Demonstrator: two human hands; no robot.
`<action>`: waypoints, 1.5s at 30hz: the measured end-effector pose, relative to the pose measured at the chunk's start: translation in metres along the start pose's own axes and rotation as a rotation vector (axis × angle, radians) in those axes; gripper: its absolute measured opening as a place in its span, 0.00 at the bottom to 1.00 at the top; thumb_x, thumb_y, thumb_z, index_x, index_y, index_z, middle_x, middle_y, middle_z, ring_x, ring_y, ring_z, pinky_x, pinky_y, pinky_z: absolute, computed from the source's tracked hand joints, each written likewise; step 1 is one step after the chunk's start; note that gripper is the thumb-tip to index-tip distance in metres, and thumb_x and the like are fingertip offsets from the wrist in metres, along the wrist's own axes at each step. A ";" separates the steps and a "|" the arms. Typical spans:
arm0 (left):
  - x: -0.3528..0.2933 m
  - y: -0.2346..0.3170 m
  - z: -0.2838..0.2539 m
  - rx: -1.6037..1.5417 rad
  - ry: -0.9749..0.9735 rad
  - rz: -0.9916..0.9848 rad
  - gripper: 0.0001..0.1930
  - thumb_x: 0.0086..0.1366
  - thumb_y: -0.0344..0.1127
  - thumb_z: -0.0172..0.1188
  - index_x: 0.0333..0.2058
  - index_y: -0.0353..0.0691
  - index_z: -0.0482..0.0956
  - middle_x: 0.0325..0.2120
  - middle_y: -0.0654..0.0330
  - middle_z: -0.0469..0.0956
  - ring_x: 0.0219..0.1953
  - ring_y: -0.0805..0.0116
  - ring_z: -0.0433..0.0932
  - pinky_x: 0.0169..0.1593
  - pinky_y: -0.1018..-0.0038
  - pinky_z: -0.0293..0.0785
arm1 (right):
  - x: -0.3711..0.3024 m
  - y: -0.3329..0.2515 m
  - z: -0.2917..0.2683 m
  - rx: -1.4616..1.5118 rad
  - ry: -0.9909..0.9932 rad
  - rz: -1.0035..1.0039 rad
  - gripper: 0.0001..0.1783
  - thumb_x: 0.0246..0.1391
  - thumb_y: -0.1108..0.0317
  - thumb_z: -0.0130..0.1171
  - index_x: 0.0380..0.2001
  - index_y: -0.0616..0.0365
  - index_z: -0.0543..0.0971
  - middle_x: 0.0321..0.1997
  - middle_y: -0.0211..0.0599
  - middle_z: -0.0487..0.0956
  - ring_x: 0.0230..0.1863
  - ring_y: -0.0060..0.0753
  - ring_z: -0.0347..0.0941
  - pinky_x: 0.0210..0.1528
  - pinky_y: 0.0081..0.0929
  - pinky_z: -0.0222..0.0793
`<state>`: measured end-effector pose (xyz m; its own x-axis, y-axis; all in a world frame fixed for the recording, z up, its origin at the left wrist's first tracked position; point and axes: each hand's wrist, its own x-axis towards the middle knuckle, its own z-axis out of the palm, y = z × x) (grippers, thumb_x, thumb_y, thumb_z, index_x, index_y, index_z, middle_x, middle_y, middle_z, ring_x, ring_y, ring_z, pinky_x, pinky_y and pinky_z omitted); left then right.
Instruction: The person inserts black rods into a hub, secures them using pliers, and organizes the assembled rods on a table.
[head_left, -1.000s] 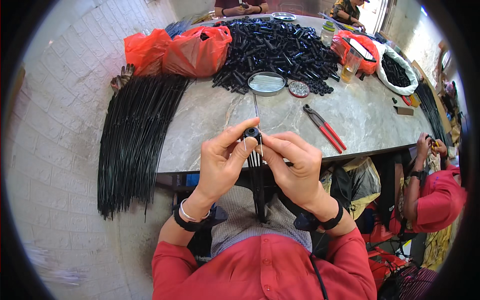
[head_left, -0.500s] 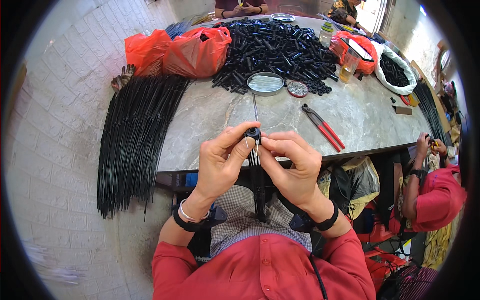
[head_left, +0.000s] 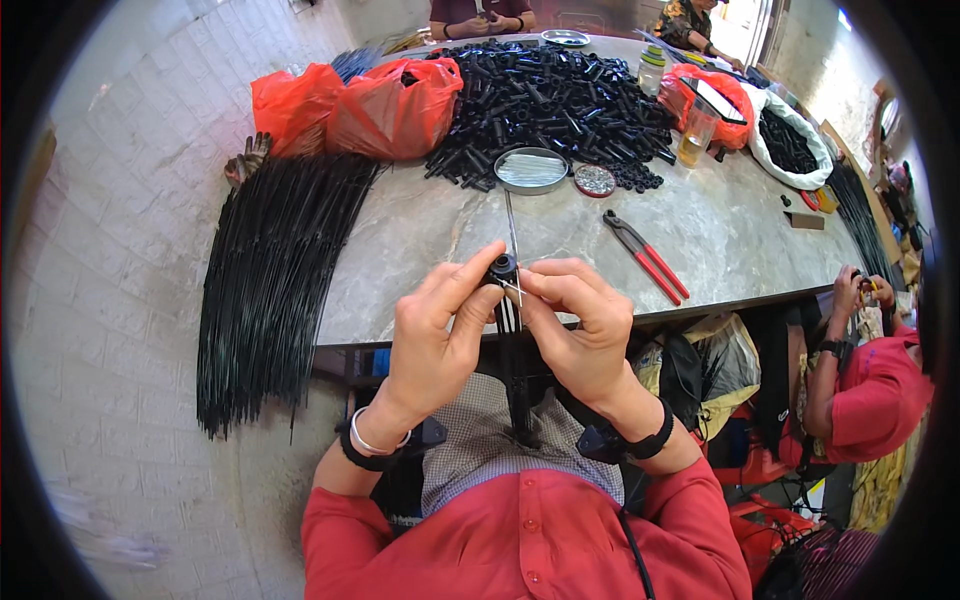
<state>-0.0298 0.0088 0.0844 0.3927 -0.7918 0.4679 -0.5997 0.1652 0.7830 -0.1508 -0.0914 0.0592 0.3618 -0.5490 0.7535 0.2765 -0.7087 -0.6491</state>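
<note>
Pinching round black hub (head_left: 503, 268) in left hand (head_left: 437, 325), near table (head_left: 400, 270) edge, and apparently silvery wire (head_left: 520, 296) in right hand (head_left: 585, 325). Probably fastening black rods (head_left: 514, 372) with it; next, likely must twist ends tightly.

White glare fills the opening (head_left: 742, 38) at upper right; the worktop (head_left: 425, 225) is brightly lit. Fisheye distortion curves the brick wall (head_left: 110, 260), darkness rings the view, lower left blurs.
</note>
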 end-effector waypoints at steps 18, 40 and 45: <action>0.028 -0.022 -0.005 -0.499 -0.256 0.041 0.18 0.53 0.27 0.69 0.44 0.34 0.79 0.35 0.63 0.79 0.36 0.79 0.76 0.35 0.82 0.75 | -0.014 0.004 -0.010 0.379 -0.139 0.269 0.12 0.47 0.82 0.63 0.38 0.68 0.79 0.44 0.41 0.78 0.43 0.27 0.78 0.44 0.21 0.78; 0.033 -0.020 0.000 -0.185 -0.224 0.251 0.18 0.58 0.24 0.59 0.49 0.32 0.74 0.32 0.58 0.78 0.33 0.73 0.76 0.39 0.77 0.72 | -0.013 0.007 0.001 0.437 0.006 0.393 0.07 0.49 0.81 0.63 0.32 0.67 0.77 0.40 0.37 0.79 0.39 0.23 0.77 0.41 0.20 0.77; 0.032 -0.018 -0.002 -0.117 -0.252 0.288 0.18 0.60 0.22 0.52 0.51 0.31 0.71 0.33 0.60 0.76 0.36 0.75 0.75 0.42 0.79 0.71 | -0.002 0.008 0.002 0.645 -0.030 0.604 0.14 0.46 0.79 0.67 0.31 0.61 0.70 0.33 0.32 0.78 0.36 0.17 0.75 0.38 0.16 0.73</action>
<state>-0.0051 -0.0181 0.0858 0.0286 -0.8203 0.5712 -0.5708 0.4557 0.6830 -0.1475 -0.0955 0.0521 0.6289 -0.7307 0.2657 0.4757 0.0913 -0.8749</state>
